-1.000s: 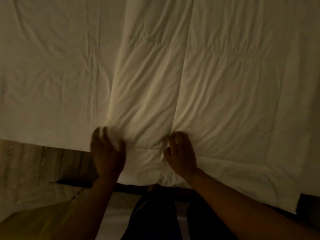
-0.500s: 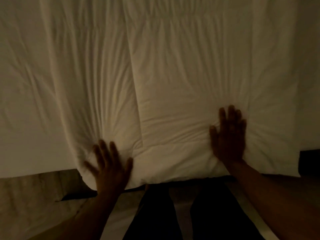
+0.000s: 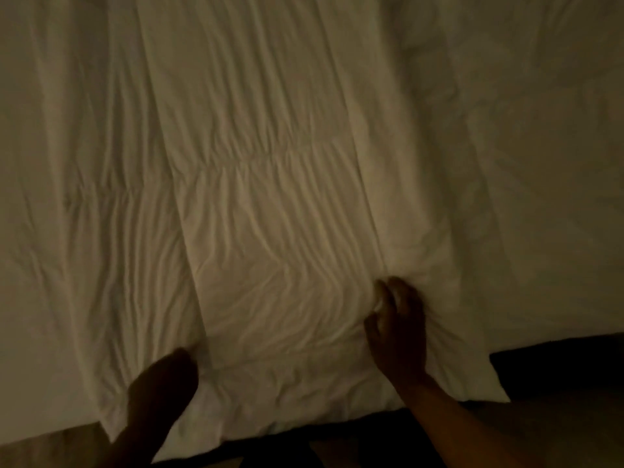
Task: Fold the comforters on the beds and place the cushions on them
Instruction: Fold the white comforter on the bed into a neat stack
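A white quilted comforter (image 3: 270, 204) covers the bed and fills nearly the whole dim head view, creased with long folds running away from me. Its near edge hangs over the bed's side at the bottom. My left hand (image 3: 162, 386) rests on that near edge at the lower left, dark and blurred, its fingers tucked into the fabric at a fold line. My right hand (image 3: 398, 325) sits farther right with fingers curled, bunching a pinch of comforter where a long fold ends. No cushion is in view.
Wood-look floor (image 3: 40, 450) shows at the bottom left corner. A dark bed base or floor strip (image 3: 557, 373) lies at the lower right, and my dark trousers (image 3: 277, 454) appear at the bottom centre.
Both hands were flat and spread on the comforter half a second ago. Now the right hand has curled and gathered fabric, the left has closed at the edge, and the view has shifted.
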